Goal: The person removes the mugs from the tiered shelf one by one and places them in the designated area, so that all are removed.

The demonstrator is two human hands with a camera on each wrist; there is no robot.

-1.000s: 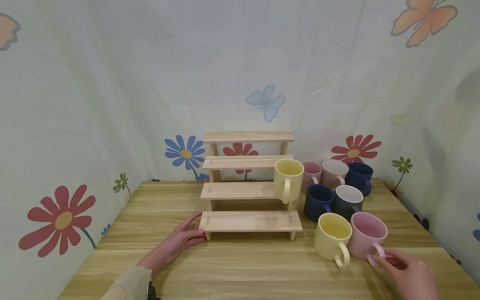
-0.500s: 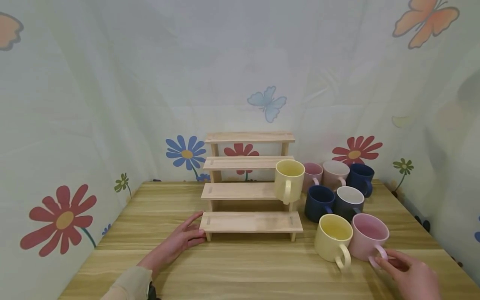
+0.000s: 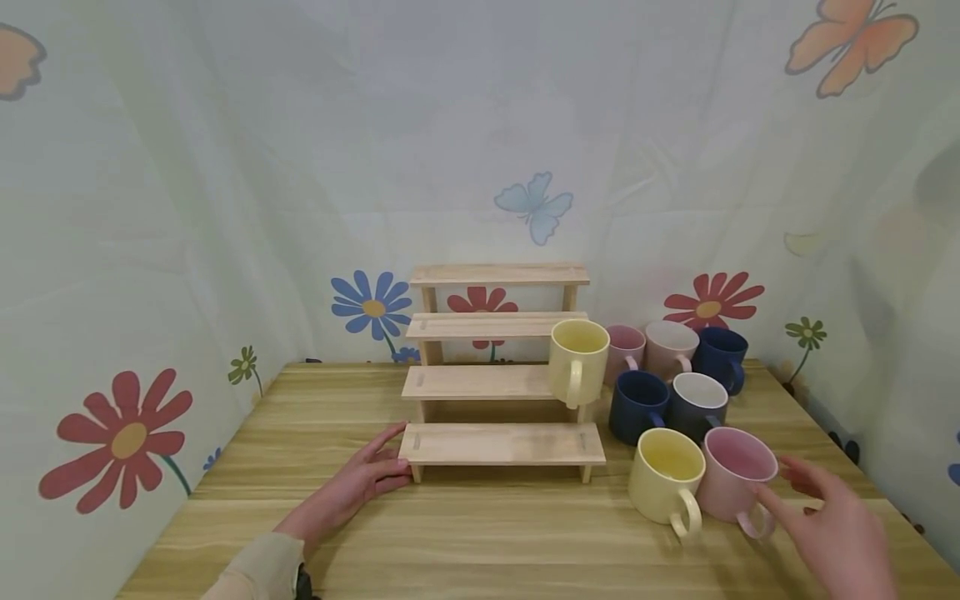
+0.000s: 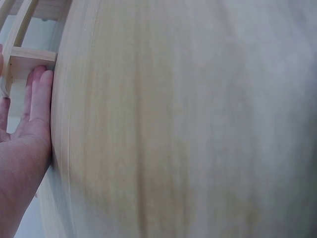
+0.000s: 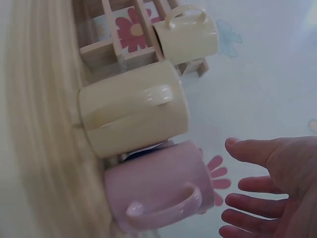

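A four-tier wooden display shelf [image 3: 501,443] stands mid-table. My left hand [image 3: 360,483] touches the left end of its lowest tier; in the left wrist view its fingers [image 4: 40,94] lie straight against the shelf's side support. On the right, my right hand [image 3: 836,517] is just beside a pink mug [image 3: 731,479], fingers spread and holding nothing. The right wrist view shows a gap between this hand [image 5: 272,183] and the pink mug [image 5: 158,188]. Left of that mug is a yellow mug [image 3: 663,483], handle toward me. Another yellow mug [image 3: 577,362] sits on the second tier's right end.
Behind the front mugs are a navy mug [image 3: 637,408], a grey mug with a white inside [image 3: 697,404], a small pink mug [image 3: 624,350], a pale pink mug [image 3: 670,346] and another navy mug [image 3: 718,358]. Printed curtains [image 3: 405,125] enclose the wood-grain table [image 3: 480,533].
My right hand has let go of the pink mug's handle, spread its fingers and shifted slightly right and up. The mugs and my left hand have stayed in place.
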